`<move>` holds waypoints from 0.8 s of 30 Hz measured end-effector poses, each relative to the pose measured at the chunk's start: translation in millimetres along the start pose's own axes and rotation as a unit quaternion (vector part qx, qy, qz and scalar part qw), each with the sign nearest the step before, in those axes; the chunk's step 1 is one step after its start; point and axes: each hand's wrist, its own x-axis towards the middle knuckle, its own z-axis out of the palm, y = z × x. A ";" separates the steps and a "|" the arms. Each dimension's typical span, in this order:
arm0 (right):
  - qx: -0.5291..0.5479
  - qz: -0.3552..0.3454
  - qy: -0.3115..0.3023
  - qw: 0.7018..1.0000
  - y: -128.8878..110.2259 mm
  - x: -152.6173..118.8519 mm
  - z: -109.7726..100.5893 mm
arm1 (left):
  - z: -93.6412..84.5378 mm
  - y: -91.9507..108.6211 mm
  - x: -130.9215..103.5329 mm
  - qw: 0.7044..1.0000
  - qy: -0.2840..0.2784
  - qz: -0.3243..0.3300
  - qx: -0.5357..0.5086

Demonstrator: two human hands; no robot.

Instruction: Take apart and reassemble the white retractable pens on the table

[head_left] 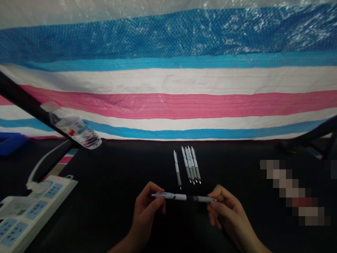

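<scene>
A white and grey pen [180, 197] is held level between my two hands, near the front of the black table. My left hand [147, 212] pinches its clear-clip end, and my right hand [229, 212] pinches the grey grip end near the tip. The middle of the pen shows a dark, see-through section. Just behind it, a single similar pen [177, 169] lies on the table with its tip toward me. To the right of that one, several more pens [191, 164] lie side by side in a close group, their tips also toward me.
A white power strip [39, 211] with a plug and a lit red light is at the left. Behind it stands a tilted water bottle [79, 131] by a black bar. A blue object [12, 142] sits at the far left. A striped sheet [168, 105] hangs behind the table [110, 175].
</scene>
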 end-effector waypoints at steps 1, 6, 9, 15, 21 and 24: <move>0.008 -0.002 0.004 1.000 0.2 -0.7 -0.7 | -0.1 0.3 0.4 1.000 0.000 0.001 0.001; 0.024 -0.024 0.035 0.999 2.9 -2.6 -5.4 | -2.0 3.4 4.2 0.999 0.024 0.028 0.003; 0.029 -0.046 0.060 0.997 6.7 -2.1 -9.2 | -3.5 5.8 6.5 0.998 0.042 0.039 -0.003; 0.054 -0.062 0.070 0.994 11.6 0.2 -12.8 | -2.8 9.5 8.1 0.998 0.057 0.027 -0.016; 0.055 -0.059 0.046 0.996 9.0 0.3 -10.4 | -1.0 10.4 6.5 0.998 0.054 0.020 -0.022; 0.047 -0.056 0.032 0.997 7.8 -0.7 -8.4 | -1.2 8.6 5.1 0.999 0.041 0.017 -0.018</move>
